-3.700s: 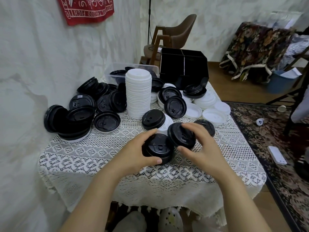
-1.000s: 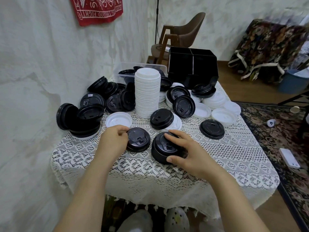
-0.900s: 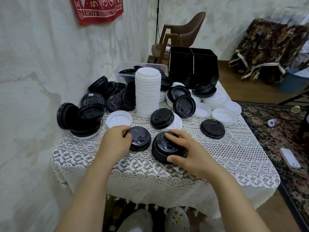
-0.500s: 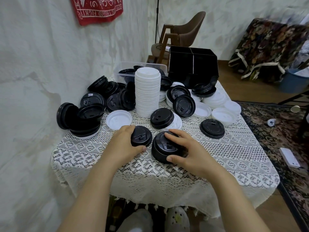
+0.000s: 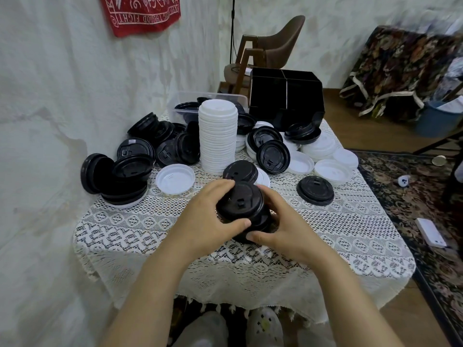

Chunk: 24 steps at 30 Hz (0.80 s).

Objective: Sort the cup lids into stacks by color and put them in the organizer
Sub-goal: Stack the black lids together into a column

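A small table under a white lace cloth [image 5: 350,249] stands hard against a plastered wall on the left. Its near and right edges drop free toward a patterned rug [image 5: 411,201].

At the middle of the cloth, the left hand [image 5: 203,216] curls its thumb and fingers round a black lid [image 5: 240,201], held slightly tilted on top of a short black stack [image 5: 261,227]. The right hand [image 5: 288,227] cups that stack from the other side, thumb at the front and fingers behind. The held lid is matte black and domed, with a small sip tab on top.

Bare cloth lies in front of both hands and out to the right. A single black lid [image 5: 315,190] lies flat to the right, and an upturned white lid [image 5: 175,178] to the left. Behind them rises a tall white stack [image 5: 218,136], with loose black and white lids heaped on both sides of it. The black organizer [image 5: 285,93] sits at the far edge, beside a clear tub [image 5: 179,110].
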Available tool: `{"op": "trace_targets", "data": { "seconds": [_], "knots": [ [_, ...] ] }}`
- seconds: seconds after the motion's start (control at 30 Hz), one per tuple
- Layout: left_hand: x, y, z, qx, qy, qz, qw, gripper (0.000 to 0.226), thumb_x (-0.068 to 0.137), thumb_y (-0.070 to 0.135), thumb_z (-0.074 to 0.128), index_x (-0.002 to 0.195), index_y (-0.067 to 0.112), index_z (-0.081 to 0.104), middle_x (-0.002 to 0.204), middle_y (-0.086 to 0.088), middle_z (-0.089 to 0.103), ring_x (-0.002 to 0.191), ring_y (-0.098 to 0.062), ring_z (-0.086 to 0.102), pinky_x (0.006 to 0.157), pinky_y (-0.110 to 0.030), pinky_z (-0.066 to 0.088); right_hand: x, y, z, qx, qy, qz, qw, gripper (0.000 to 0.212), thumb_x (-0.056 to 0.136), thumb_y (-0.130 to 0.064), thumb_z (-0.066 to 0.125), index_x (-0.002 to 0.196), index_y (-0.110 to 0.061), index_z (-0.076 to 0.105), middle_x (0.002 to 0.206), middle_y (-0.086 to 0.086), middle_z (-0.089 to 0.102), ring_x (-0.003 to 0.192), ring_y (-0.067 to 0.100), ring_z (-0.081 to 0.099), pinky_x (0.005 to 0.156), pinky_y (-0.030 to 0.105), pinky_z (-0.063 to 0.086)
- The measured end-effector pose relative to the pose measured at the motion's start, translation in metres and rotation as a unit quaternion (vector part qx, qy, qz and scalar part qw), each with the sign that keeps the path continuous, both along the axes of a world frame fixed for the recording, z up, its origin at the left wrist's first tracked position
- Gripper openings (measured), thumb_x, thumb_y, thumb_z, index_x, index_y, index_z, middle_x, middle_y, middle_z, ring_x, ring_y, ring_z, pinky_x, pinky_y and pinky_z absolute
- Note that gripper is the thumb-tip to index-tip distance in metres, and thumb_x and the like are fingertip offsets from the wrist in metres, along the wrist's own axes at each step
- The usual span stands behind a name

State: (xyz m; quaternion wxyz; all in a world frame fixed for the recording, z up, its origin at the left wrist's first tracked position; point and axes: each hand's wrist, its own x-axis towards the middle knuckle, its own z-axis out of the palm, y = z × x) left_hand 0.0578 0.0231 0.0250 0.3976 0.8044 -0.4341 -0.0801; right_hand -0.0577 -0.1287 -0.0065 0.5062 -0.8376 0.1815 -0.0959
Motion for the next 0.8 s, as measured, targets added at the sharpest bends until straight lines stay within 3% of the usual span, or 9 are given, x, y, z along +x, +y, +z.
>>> {"op": "trace_targets", "data": {
  "seconds": [0.13, 0.5, 0.6, 0.7, 0.8],
  "knots": [
    [-0.004, -0.007, -0.004, 0.043, -0.01, -0.029, 0.999, 0.08, 0.078, 0.034, 0.077, 0.147, 0.024, 0.037, 0.146, 0.018, 0.035, 0.121, 0.01, 0.027, 0.102, -0.01, 0.019, 0.0, -0.001, -0.002, 0.026, -0.006, -0.008, 1.0, 0.092, 0.071, -0.019, 0.086, 0.139, -0.049, 0.032, 0.13, -0.026, 0.05, 0.119, -0.003, 0.053, 0.106, 0.033, 0.045],
    [-0.001, -0.011, -0.007, 0.078, 0.028, -0.049, 0.995, 0.083, 0.076, 0.033, 0.079, 0.147, 0.026, 0.036, 0.147, 0.018, 0.034, 0.118, 0.009, 0.027, 0.1, -0.011, 0.02, -0.001, -0.005, 0.001, 0.016, 0.019, 0.003, 1.0, 0.099, 0.066, -0.014, 0.089, 0.148, -0.031, 0.035, 0.129, -0.024, 0.053, 0.118, -0.008, 0.052, 0.109, 0.029, 0.042],
    [-0.001, -0.012, -0.008, 0.085, 0.029, -0.05, 0.995, 0.083, 0.076, 0.032, 0.08, 0.147, 0.027, 0.036, 0.147, 0.019, 0.033, 0.118, 0.01, 0.026, 0.1, -0.011, 0.019, -0.006, -0.01, 0.002, 0.036, 0.019, 0.014, 0.999, 0.089, 0.077, -0.009, 0.08, 0.15, -0.028, 0.033, 0.133, -0.017, 0.057, 0.121, -0.003, 0.053, 0.108, 0.03, 0.042],
    [-0.001, -0.013, -0.009, 0.088, 0.033, -0.055, 0.994, 0.084, 0.076, 0.03, 0.08, 0.147, 0.027, 0.036, 0.146, 0.019, 0.034, 0.118, 0.01, 0.027, 0.1, -0.011, 0.019, -0.011, -0.014, 0.004, 0.072, 0.016, 0.018, 0.997, 0.069, 0.09, -0.007, 0.066, 0.149, -0.025, 0.034, 0.133, -0.016, 0.057, 0.12, -0.005, 0.054, 0.102, 0.02, 0.044],
    [0.0, -0.013, -0.01, 0.084, 0.045, -0.053, 0.994, 0.083, 0.074, 0.029, 0.082, 0.145, 0.028, 0.038, 0.144, 0.019, 0.036, 0.119, 0.008, 0.03, 0.1, -0.012, 0.021, -0.01, -0.016, 0.002, 0.05, 0.013, 0.022, 0.998, 0.065, 0.092, -0.005, 0.063, 0.148, -0.021, 0.036, 0.134, -0.016, 0.055, 0.121, -0.009, 0.05, 0.1, 0.013, 0.041]
  ]
}}
